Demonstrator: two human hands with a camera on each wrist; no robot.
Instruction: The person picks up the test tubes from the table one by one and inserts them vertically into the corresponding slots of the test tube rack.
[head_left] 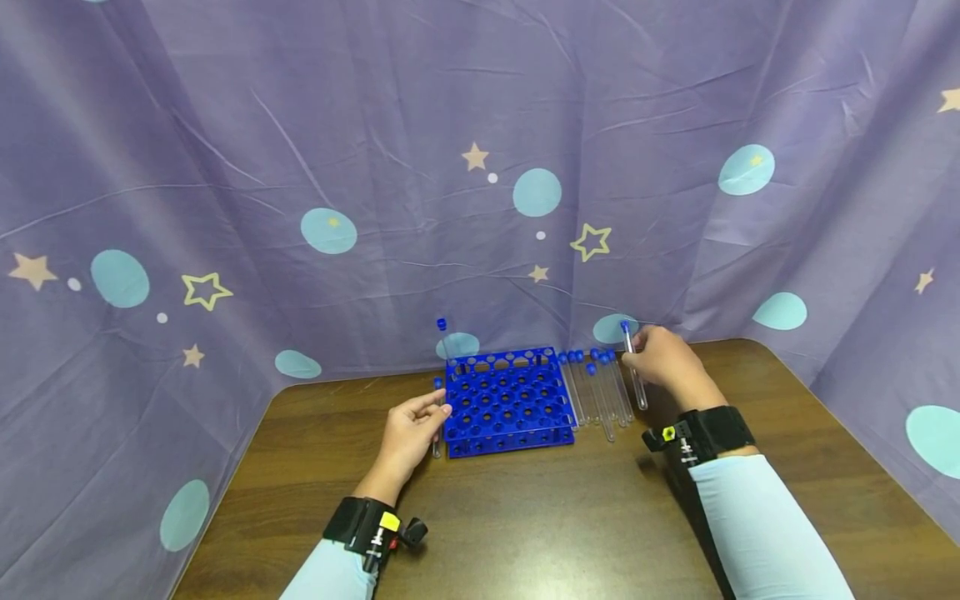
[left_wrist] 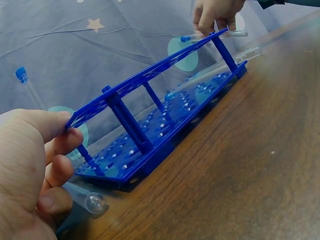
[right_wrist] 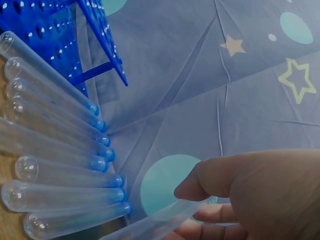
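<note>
A blue test tube rack point(head_left: 510, 404) stands on the table. My left hand point(head_left: 411, 433) pinches the left edge of its top plate between thumb and forefinger, clearest in the left wrist view. Beneath the other fingers lies a clear test tube point(left_wrist: 94, 202). A blue-capped tube point(head_left: 442, 333) stands up at the rack's back left corner. Over on the right, my right hand point(head_left: 663, 362) pinches a clear tube point(head_left: 635, 367) with a blue cap, tilted, cap end up. Several more capped tubes point(right_wrist: 70, 195) lie side by side between that hand and the rack.
The wooden table point(head_left: 525, 517) ends at the back against a purple curtain point(head_left: 420, 167) with stars and teal spots. Both wrists wear black straps with small cameras point(head_left: 705, 433).
</note>
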